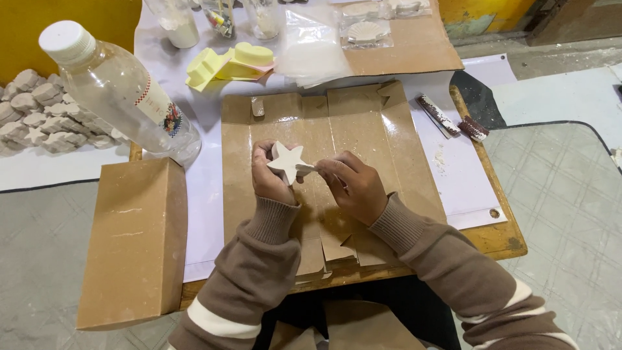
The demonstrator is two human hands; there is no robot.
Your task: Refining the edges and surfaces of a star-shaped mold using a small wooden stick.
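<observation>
A white plaster star is held upright over a flattened brown cardboard sheet. My left hand grips the star from behind and below. My right hand pinches a small white piece pressed against the star's right point; what that piece is I cannot tell. Both arms wear brown sleeves with cream stripes.
A clear plastic bottle with a white cap leans at the left. A brown box stands at the front left. Yellow moulds, cups, a plastic bag, shell casts lie behind. White casts are piled far left. Two crusted tools lie right.
</observation>
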